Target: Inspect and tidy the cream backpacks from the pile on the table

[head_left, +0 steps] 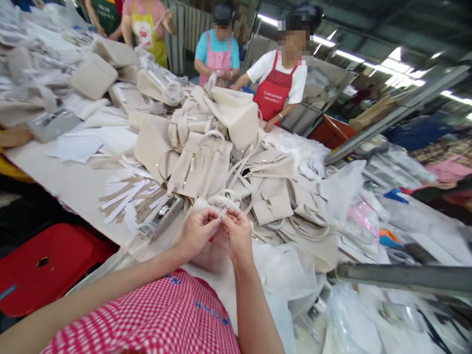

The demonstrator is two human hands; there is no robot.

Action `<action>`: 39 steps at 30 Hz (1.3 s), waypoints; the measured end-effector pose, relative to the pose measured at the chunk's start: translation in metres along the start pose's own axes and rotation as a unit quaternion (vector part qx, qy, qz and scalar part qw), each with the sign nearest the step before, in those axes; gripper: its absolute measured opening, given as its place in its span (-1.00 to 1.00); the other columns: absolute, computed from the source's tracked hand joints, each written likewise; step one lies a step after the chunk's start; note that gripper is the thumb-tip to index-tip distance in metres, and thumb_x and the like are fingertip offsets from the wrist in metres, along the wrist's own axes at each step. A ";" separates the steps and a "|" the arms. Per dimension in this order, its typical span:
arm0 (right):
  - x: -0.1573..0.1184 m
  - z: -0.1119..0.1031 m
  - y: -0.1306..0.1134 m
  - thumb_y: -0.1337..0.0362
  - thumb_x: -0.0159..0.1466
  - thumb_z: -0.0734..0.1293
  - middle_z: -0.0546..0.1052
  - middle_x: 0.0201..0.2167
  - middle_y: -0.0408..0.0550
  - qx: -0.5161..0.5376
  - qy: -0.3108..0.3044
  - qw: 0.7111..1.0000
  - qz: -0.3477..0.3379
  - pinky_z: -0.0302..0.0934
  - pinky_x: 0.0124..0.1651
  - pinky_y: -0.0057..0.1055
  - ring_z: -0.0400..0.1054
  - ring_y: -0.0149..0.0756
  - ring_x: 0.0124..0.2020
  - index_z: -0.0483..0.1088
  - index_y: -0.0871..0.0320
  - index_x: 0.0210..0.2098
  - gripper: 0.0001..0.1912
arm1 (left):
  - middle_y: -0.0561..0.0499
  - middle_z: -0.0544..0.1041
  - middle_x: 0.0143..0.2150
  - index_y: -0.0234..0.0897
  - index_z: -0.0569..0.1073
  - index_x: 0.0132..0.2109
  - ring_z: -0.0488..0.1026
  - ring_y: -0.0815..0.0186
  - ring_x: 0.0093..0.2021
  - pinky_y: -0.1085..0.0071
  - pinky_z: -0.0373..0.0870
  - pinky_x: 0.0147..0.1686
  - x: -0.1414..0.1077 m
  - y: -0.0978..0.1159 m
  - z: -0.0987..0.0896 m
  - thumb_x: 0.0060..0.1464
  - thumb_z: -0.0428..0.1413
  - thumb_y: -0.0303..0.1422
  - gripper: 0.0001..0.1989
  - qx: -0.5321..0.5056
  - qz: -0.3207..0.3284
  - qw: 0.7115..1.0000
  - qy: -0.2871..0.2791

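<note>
Head cam: hands (pixel 197 232) pinch pale bit (pixel 222 212), bags (pixel 206 164) close, table edge (pixel 73 200) L.

At nine o'clock, a bare stretch of pale table (pixel 73 182) is shown, and at eight, below its edge, a red stool (pixel 62 246) is seen, its seat pierced by a small hole. At eleven, the background is closed off by upright grey panels (pixel 182 39). Towards two, the dark ceiling (pixel 368 17) is crossed by lit tubes (pixel 348 56), and a slanting metal beam (pixel 401 108) is set beneath. At four, a grey bar (pixel 405 278) is seen.
</note>
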State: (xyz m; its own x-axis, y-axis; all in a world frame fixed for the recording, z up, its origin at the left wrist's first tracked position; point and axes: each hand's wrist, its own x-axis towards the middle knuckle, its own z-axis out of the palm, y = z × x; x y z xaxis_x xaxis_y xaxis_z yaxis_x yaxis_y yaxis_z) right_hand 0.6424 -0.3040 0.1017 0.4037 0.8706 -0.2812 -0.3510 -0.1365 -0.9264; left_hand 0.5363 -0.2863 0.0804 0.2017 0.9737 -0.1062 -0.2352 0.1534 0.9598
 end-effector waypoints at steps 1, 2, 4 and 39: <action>-0.001 0.001 0.001 0.19 -0.09 0.49 0.44 -0.54 -0.28 -0.003 0.009 1.000 -0.008 0.23 -0.44 -0.45 0.31 -0.41 -0.53 0.35 0.10 -0.30 -0.62 | 0.06 0.52 -0.46 -0.31 0.50 -0.38 0.43 0.38 -0.46 0.48 0.38 -0.40 0.001 0.000 -0.001 -0.08 0.29 -0.30 -0.82 -0.002 0.004 1.000 -0.001; -0.002 0.001 0.002 0.19 -0.07 0.48 0.46 -0.52 -0.27 -0.012 0.016 1.000 -0.017 0.27 -0.42 -0.45 0.34 -0.40 -0.51 0.36 0.09 -0.29 -0.63 | 0.05 0.53 -0.45 -0.31 0.50 -0.38 0.44 0.37 -0.44 0.47 0.39 -0.37 0.001 0.000 -0.001 -0.08 0.29 -0.30 -0.82 -0.003 0.007 1.000 -0.002; -0.004 0.000 0.002 0.17 -0.02 0.46 0.53 -0.46 -0.22 -0.043 0.016 0.998 -0.031 0.31 -0.40 -0.42 0.39 -0.37 -0.49 0.38 0.09 -0.24 -0.64 | 0.03 0.55 -0.42 -0.31 0.52 -0.36 0.46 0.37 -0.42 0.48 0.40 -0.36 0.001 -0.001 -0.002 -0.07 0.29 -0.29 -0.81 -0.003 0.009 1.000 -0.006; -0.116 -0.377 0.061 -0.11 -0.31 0.45 0.54 -0.48 0.03 -0.235 0.443 0.859 0.105 0.24 -0.47 -0.26 0.35 -0.15 -0.47 0.47 0.11 -0.50 -0.51 | 0.09 0.44 -0.60 -0.29 0.46 -0.50 0.40 0.38 -0.54 0.51 0.36 -0.51 0.007 0.015 0.006 -0.27 0.34 -0.12 -0.66 0.051 -0.077 0.995 0.033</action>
State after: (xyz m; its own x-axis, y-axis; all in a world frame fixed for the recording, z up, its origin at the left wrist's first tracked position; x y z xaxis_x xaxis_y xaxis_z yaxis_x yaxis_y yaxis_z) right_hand 0.8921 -0.5919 -0.0168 0.9308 0.1301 -0.3416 -0.1989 -0.6038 -0.7719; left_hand 0.5401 -0.2779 0.0952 0.1641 0.9492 -0.2685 -0.1078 0.2879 0.9516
